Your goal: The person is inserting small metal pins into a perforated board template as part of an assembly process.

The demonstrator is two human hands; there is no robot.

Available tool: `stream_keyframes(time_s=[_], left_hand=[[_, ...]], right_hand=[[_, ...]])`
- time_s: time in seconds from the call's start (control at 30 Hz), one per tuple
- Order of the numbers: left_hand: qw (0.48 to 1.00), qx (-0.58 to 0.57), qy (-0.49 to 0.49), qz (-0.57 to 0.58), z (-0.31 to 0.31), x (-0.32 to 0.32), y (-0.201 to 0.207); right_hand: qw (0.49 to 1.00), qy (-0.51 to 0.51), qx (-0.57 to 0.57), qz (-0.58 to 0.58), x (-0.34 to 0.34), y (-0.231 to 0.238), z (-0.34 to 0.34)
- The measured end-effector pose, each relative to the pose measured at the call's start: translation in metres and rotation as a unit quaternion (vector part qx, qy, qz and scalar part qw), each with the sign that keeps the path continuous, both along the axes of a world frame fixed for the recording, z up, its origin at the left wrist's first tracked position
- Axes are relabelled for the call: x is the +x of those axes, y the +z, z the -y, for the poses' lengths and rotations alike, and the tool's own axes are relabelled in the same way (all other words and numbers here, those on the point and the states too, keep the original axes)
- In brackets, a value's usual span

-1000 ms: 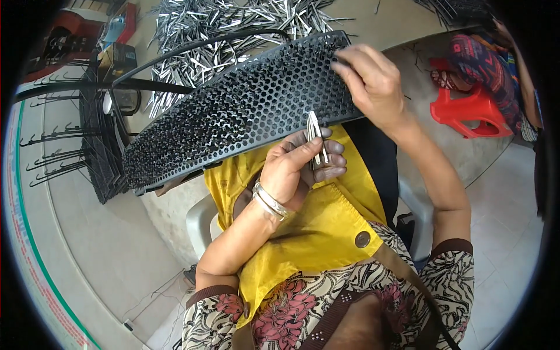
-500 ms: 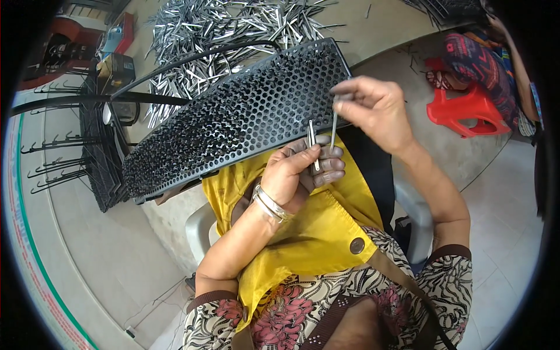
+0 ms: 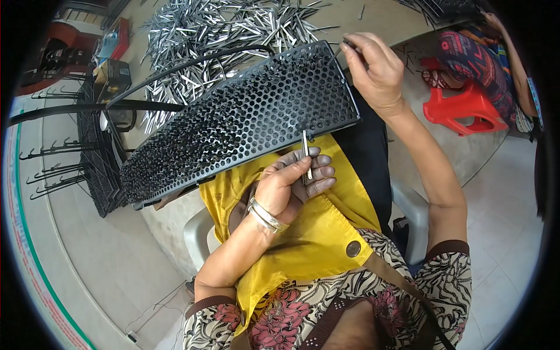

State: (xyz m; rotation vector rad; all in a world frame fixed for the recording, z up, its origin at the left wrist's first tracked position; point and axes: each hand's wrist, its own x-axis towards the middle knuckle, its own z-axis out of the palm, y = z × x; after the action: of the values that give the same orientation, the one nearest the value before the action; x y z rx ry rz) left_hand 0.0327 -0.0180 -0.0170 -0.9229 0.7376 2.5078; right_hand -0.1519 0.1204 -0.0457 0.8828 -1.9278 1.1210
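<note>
A black rack (image 3: 284,112) full of round holes lies slanted in front of me; its left part is thickly filled with dark upright ends. My left hand (image 3: 290,179), palm up below the rack's near edge, pinches a narrow shiny metal piece (image 3: 305,153) under the thumb. Whether more than one piece is in it, I cannot tell. Just off the rack's far right corner, my right hand (image 3: 376,73) is closed with thumb and fingers together on a thin dark metal piece (image 3: 338,51). Most of that piece is hidden by the fingers.
Behind the rack, a big heap of thin metal strips (image 3: 192,64) covers part of the table (image 3: 341,26). Black bars cross at the left, near a dark rack with hooked wires (image 3: 96,140). A red stool (image 3: 464,111) and another person's patterned clothing (image 3: 475,70) are at the right.
My right hand has moved up and away from my left hand, carrying a thin metal piece to the rack's far right corner. My left hand stays nearly in place with fewer pieces showing.
</note>
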Motion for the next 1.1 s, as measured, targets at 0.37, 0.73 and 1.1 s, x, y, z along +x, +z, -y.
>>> stream_keyframes(time_s=[0.37, 0.73, 1.1], left_hand=[[1.0, -0.001, -0.019, -0.022, 0.0, 0.001, 0.003], [0.998, 0.003, -0.021, -0.054, 0.002, 0.001, 0.011], [0.999, -0.01, 0.033, -0.011, 0.01, 0.005, 0.001]], right_hand=[[0.984, 0.056, 0.167, -0.029, 0.015, -0.004, 0.005], [0.712, 0.319, -0.054, 0.623, 0.079, 0.031, 0.005], [0.951, 0.103, -0.098, 0.276, 0.046, 0.025, 0.032]])
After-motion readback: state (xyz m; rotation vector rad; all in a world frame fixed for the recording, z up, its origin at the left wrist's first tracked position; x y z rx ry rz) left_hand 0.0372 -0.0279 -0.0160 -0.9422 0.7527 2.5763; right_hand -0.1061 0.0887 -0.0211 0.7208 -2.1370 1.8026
